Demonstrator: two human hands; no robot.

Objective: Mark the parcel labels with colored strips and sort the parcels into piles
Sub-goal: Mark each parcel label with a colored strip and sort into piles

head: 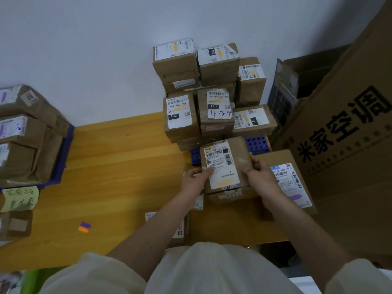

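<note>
I hold a small brown parcel (235, 149) above the wooden table (118, 166). Its white label (220, 166) carries a yellow mark near the lower edge. My left hand (196, 181) grips the parcel's left side, thumb lying on the label. My right hand (259, 175) grips the right side, fingers curled over the top. Just behind stands a stack of parcels (214, 102) against the wall, their labels marked yellow. A parcel with a purple mark (294, 187) lies under my right wrist. Purple and orange strips (84, 227) lie on the table at left.
A blue bin (61, 158) at the left holds parcels with purple-marked labels, with a handwritten green note (20, 198) in front. A big printed carton (350, 145) walls off the right side. A blue perforated tray (257, 144) sits under the stack. More parcels lie beneath my arms.
</note>
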